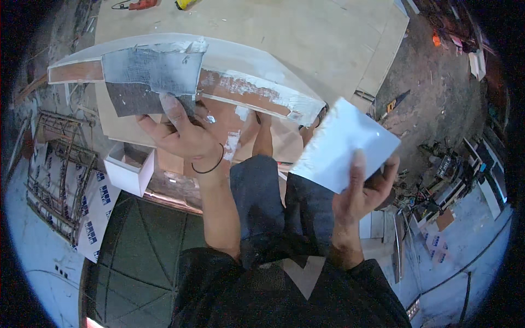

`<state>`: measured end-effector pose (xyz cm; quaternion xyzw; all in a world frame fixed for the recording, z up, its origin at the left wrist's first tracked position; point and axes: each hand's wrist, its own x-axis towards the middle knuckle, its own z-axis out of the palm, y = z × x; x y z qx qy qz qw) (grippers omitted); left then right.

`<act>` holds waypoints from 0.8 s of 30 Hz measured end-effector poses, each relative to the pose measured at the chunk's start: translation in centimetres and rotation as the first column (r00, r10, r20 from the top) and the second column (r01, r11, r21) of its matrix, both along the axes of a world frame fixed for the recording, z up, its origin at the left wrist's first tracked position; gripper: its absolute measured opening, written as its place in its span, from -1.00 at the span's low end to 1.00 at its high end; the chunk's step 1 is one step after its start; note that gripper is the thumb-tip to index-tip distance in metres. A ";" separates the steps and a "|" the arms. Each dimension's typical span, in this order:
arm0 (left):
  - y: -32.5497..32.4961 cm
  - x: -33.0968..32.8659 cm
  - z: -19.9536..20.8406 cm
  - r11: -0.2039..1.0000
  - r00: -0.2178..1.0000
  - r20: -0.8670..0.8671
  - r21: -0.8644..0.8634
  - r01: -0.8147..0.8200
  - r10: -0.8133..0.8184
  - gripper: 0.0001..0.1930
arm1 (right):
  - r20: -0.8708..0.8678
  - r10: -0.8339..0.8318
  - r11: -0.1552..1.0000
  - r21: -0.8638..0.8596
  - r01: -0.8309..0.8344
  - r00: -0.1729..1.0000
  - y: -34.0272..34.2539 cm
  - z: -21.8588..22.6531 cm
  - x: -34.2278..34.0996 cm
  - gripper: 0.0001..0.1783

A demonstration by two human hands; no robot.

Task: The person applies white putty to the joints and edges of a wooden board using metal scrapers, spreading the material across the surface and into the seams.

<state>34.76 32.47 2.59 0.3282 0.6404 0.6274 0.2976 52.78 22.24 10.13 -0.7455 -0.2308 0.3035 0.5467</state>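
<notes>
My left hand (183,131) grips a dark grey flat sheet (130,100) from below, thumb on top and fingers mostly underneath. Wet-looking whitish-grey paste (156,68) covers its far half. In my right hand (365,194) is a white, roughly square flat spreader (353,145), pinched with the thumb on its face. Ragged white paste clings to the spreader's left edge. Behind both hands stretches a long curved wooden piece (240,87), its brown side face partly smeared with white filler. The dark sheet hides part of it; the spreader is close to its right end.
A pale plywood table (328,35) carries a red tool (143,4) and a yellow object (185,4) at its far edge. An open white box (145,177) sits at left, near a rusty metal frame (57,180). A handsaw (395,103) and mixed clutter lie at right.
</notes>
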 end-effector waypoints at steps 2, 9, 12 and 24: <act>0.0 -0.1 -0.2 0.999 0.999 -0.028 -0.029 0.033 -0.034 -0.55 | -0.011 0.065 0.996 -0.061 -0.065 0.998 1.7 0.7 -1.4 -0.66; -0.1 0.8 0.0 0.997 0.997 -0.024 0.018 0.077 -0.077 -0.50 | -0.024 0.165 0.984 -0.071 -0.166 0.986 4.5 -0.7 -2.9 -0.70; -0.2 0.9 -0.2 0.997 0.996 -0.041 0.023 0.075 -0.074 -0.37 | 0.078 0.178 0.983 -0.054 -0.174 0.981 3.5 -1.5 -2.7 -0.59; 0.1 -1.0 -1.2 0.997 0.942 -0.326 -0.006 0.080 -0.077 -0.55 | 0.157 -0.120 0.992 -0.026 0.125 0.980 1.3 -0.1 2.6 -0.71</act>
